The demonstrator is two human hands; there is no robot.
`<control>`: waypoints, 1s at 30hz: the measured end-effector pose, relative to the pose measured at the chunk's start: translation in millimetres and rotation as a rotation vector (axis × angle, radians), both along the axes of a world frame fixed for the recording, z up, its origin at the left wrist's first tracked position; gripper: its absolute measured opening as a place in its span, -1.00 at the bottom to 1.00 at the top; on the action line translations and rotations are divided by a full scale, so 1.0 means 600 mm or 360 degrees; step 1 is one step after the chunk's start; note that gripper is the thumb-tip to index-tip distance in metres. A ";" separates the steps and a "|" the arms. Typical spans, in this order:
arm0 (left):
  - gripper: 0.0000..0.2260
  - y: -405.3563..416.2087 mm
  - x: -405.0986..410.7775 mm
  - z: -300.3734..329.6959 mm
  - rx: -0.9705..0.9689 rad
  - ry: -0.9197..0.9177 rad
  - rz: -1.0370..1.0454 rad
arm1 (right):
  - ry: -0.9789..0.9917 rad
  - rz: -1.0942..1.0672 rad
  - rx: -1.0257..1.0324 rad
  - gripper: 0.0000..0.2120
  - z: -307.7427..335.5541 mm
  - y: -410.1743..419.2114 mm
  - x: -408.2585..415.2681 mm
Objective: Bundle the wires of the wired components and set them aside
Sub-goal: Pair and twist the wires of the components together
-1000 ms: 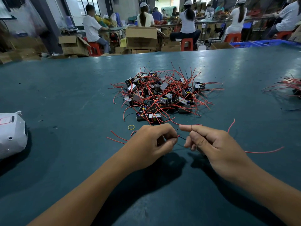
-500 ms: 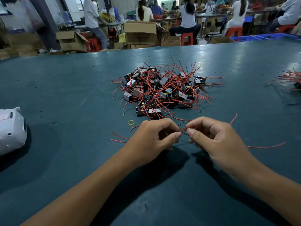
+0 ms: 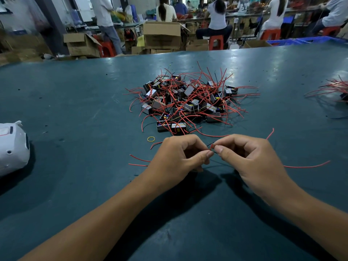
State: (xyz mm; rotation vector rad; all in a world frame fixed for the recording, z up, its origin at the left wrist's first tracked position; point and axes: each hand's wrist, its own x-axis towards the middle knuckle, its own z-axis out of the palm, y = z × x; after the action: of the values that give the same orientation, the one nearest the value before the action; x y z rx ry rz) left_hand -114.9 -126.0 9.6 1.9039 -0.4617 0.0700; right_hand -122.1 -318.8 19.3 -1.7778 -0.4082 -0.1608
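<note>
Here, the left hand [image 3: 177, 157] and the right hand [image 3: 250, 159] are meeting thumb to thumb just above the green table [image 3: 75, 185], fingers curled in, each pinching the red wires [image 3: 212, 146] at a small loop between the fingertips. Loose wire ends are trailing out left of the left hand and right of the right hand. Just beyond the left hand's knuckles a yellow rubber band [image 3: 151, 139] is lying flat. Farther ahead of both hands the pile of wired components [image 3: 188, 102] is sitting tangled. Well to the right a second bunch of wired parts [image 3: 331, 89] is lying. Far left, a white device [image 3: 13, 147] is resting. No writing is legible anywhere.
</note>
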 end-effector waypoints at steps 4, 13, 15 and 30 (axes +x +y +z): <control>-0.90 -0.002 0.002 -0.003 -0.0016 0.0021 0.0003 | -0.0003 -0.0028 0.0057 -0.88 -0.001 0.001 0.002; -0.90 -0.007 0.001 -0.004 -0.0013 -0.0015 0.0007 | -0.0019 -0.0015 0.0069 -0.88 -0.004 -0.001 0.003; -0.90 -0.008 0.001 -0.004 0.0005 -0.0037 0.0012 | -0.0026 -0.0001 0.0077 -0.90 -0.005 0.000 0.004; -0.80 -0.004 -0.013 0.028 0.0252 -0.0537 0.0203 | -0.0189 -0.0001 -0.0059 -0.89 -0.011 -0.002 0.004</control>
State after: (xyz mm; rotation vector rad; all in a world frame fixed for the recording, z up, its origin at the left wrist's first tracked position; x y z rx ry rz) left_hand -122.6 -128.5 26.2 2.0843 -0.5853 0.4558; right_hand -119.9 -320.3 12.9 -1.8100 -0.4985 -0.2621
